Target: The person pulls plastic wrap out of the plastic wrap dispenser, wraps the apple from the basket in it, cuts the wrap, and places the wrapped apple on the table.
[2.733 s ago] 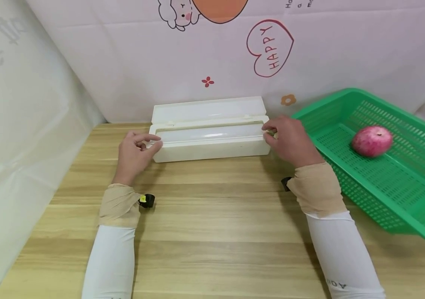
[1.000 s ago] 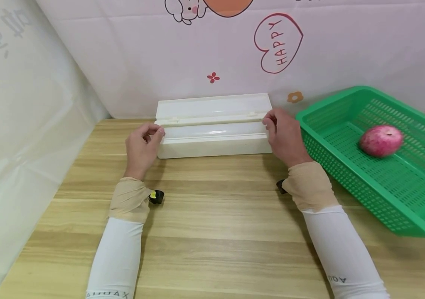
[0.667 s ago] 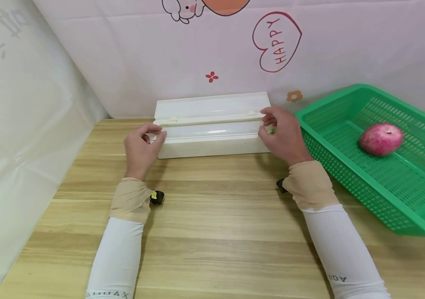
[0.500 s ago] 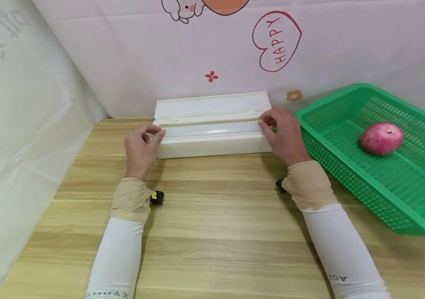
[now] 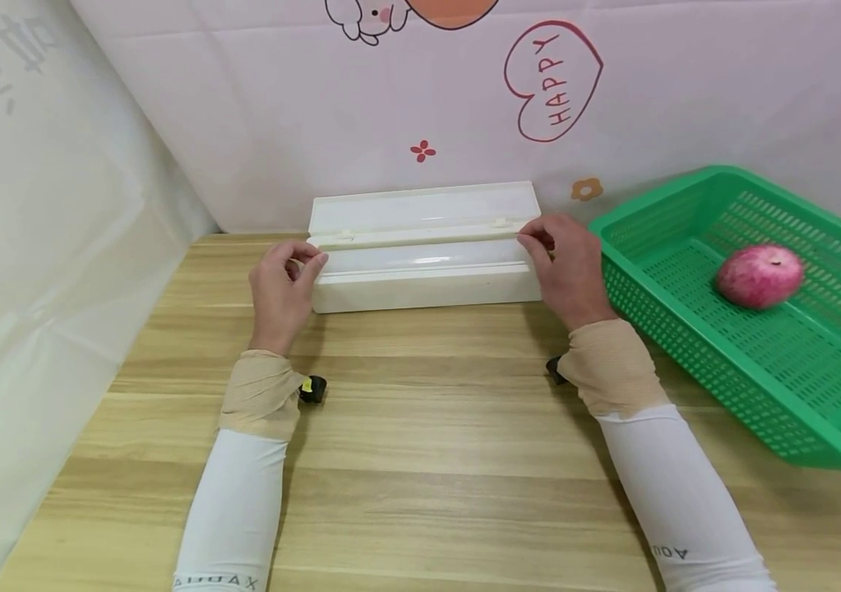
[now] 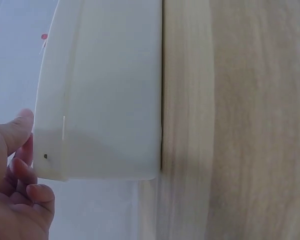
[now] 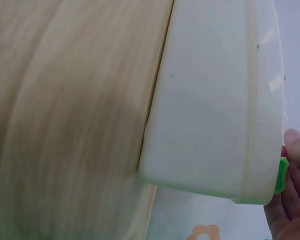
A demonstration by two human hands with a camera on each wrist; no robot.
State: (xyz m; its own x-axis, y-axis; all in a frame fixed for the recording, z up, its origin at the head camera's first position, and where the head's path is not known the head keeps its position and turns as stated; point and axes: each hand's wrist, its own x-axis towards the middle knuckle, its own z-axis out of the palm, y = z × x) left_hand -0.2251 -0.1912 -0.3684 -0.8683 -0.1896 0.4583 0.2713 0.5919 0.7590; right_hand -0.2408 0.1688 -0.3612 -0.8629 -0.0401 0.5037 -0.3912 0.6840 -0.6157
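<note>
Head view. See a long white box [image 5: 427, 292] on the wood-grain table [image 5: 420, 493], just in front of the patterned cloth [image 5: 279, 123], with its white lid [image 5: 423, 205] tipped back behind the body. Inside, a glossy white strip [image 5: 420, 258], rounded like a roll. At the box's left end, the left hand [image 5: 281, 292], fingers curled, thumb and forefinger drawn close together at the upper corner. At the opposite corner, the right hand [image 5: 574, 271], likewise curled, thumb near forefinger. Off to the right, a green basket [image 5: 686, 345] with a pink-red fruit [image 5: 760, 275] inside.

Left wrist view. Look along the box's plain front face down to the table. Find the thumb beside the upper edge, bent fingers near the end corner.

Right wrist view. Note a green tab [image 7: 282, 176] at the box's right end, by the upper edge, right next to bent fingers. Too pale and small, here as at the left wrist, to tell of any clear film between the tips: gripping or merely curled, cannot say.

Handling, by judgement: probably light, stiff plastic, smooth enough to skid. Best held low by both ends, not by the lid. If film, presumably clingy and easily torn; best taken lightly at both corners.
</note>
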